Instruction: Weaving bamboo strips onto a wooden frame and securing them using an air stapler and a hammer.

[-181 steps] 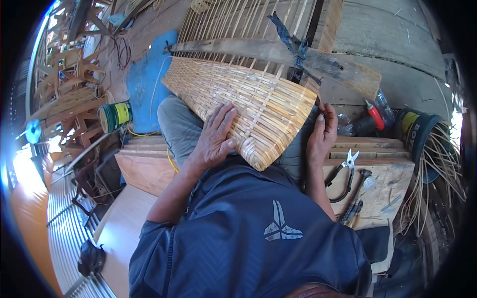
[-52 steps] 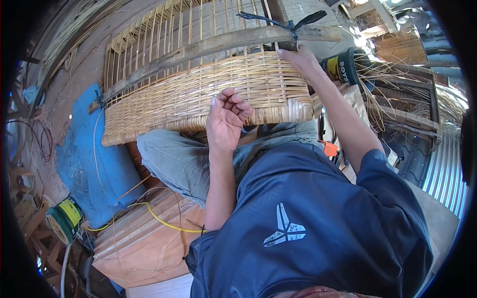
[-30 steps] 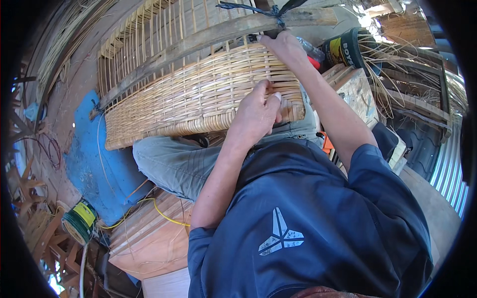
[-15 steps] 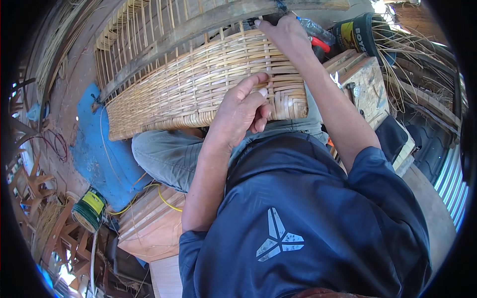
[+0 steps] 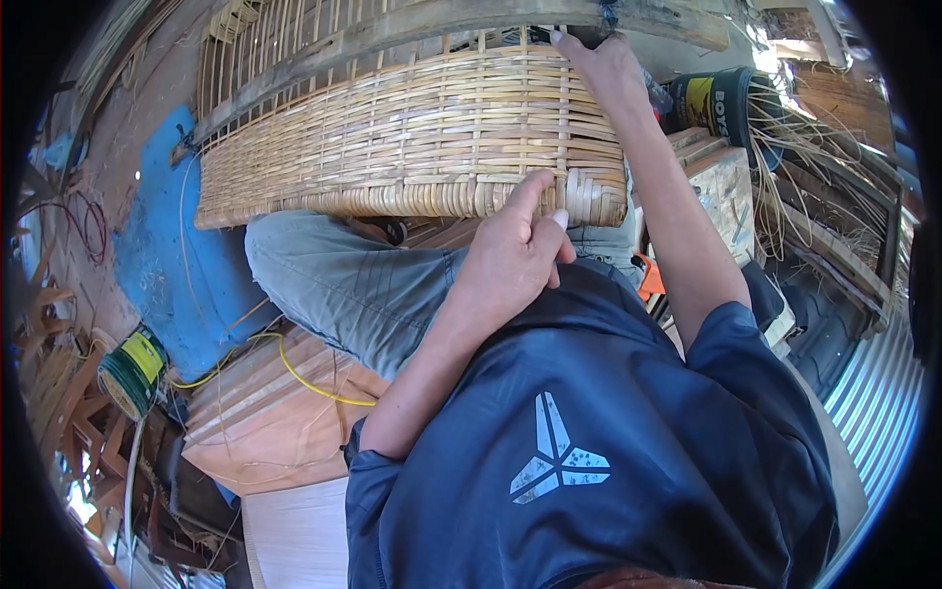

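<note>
A woven rattan panel (image 5: 392,137) lies across my lap, its near rim bound with thick wrapped strands and its far side showing bare upright stakes. A long wooden bar (image 5: 392,31) crosses those stakes. My left hand (image 5: 515,245) is at the near right part of the panel. Its index finger is stretched out against the bound rim, the thumb sticks out, and the other fingers are curled with nothing visible in them. At the far right edge of the weave, my right hand (image 5: 610,77) grips the panel just below the bar; its fingertips are partly hidden.
A blue sheet (image 5: 167,255) lies on the ground to the left. Wooden boards (image 5: 285,432) sit beside my leg, with a yellow cord (image 5: 314,388) over them. Dark buckets with yellow labels stand at left (image 5: 132,368) and far right (image 5: 706,103), the latter near loose rattan strands (image 5: 785,118).
My left hand has moved right and nearer, from the weave down to the bound rim. My right hand stays at the far edge. The whole view has shifted slightly.
</note>
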